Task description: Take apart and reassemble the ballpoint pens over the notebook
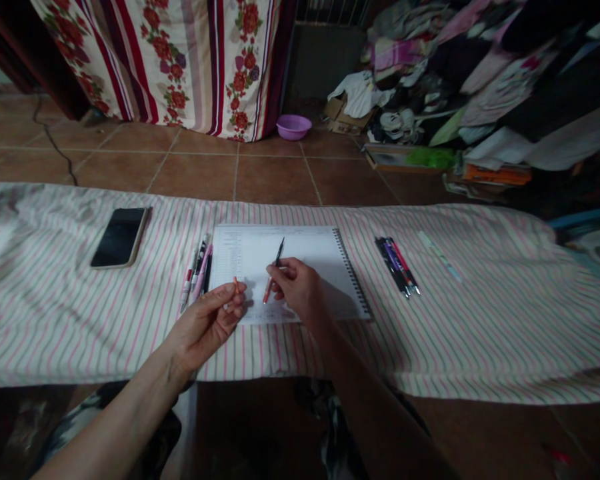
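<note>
Between the thumb and fingers of my right hand is a pen, its dark tip pointing up and away and its orange end toward me. My left hand pinches a small orange pen cap, held apart from the pen. Both hands are over a spiral notebook with white pages, its coil on the right side. Close by the notebook's left edge lie several pens, pink, black and white.
A phone lies at the left on the striped cloth. Right of the notebook are several more pens and a pale green stick-like item. Beyond, a purple basin stands on the tiled floor near piled clothes.
</note>
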The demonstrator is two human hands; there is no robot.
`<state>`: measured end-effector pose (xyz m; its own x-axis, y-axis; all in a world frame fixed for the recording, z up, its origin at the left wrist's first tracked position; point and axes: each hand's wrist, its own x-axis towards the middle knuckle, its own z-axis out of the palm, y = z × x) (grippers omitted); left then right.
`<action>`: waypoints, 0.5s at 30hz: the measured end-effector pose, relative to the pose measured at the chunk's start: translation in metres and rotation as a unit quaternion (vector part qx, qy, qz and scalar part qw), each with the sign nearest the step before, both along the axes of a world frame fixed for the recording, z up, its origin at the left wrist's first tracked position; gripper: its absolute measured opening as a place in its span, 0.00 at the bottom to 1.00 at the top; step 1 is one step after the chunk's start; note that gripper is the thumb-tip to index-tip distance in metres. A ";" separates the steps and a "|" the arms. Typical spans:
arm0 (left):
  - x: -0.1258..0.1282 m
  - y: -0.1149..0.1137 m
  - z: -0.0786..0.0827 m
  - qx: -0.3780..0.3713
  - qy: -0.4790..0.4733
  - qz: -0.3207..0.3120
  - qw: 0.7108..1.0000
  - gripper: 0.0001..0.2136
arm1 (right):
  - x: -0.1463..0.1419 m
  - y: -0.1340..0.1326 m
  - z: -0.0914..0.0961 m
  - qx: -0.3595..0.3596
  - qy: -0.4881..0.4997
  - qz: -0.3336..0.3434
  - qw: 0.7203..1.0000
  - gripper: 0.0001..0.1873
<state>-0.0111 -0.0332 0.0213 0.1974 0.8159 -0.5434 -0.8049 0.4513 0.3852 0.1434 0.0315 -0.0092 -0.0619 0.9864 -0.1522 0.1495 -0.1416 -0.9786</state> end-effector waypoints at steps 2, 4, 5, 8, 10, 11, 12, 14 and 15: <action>0.000 0.001 0.002 -0.010 -0.002 0.008 1.000 0.11 | 0.000 0.000 -0.004 0.009 -0.030 0.007 0.999 0.11; -0.001 0.001 0.003 -0.016 -0.009 0.010 1.000 0.12 | -0.001 0.000 -0.006 0.039 -0.071 0.008 0.997 0.11; -0.001 0.001 0.003 -0.018 -0.013 0.008 1.000 0.13 | -0.001 0.000 -0.007 0.060 -0.093 0.006 0.994 0.12; -0.001 0.001 0.003 -0.021 -0.027 0.008 0.999 0.13 | -0.002 -0.001 -0.006 0.120 -0.175 -0.005 0.977 0.16; -0.001 0.002 0.002 -0.019 -0.032 0.013 0.999 0.13 | -0.003 -0.002 -0.004 0.136 -0.228 -0.001 0.964 0.18; 0.000 0.002 0.002 -0.018 -0.034 0.017 0.999 0.13 | -0.004 -0.002 -0.003 0.138 -0.249 0.005 0.959 0.18; 0.000 0.002 0.002 -0.016 -0.035 0.021 0.999 0.13 | -0.005 -0.002 -0.002 0.138 -0.265 0.012 0.954 0.17; 0.001 0.002 0.001 -0.011 -0.043 0.019 0.999 0.13 | -0.005 -0.002 0.000 0.135 -0.285 0.021 0.949 0.15; 0.001 0.001 0.001 -0.008 -0.049 0.014 0.999 0.12 | -0.006 -0.002 0.000 0.133 -0.292 0.021 0.947 0.15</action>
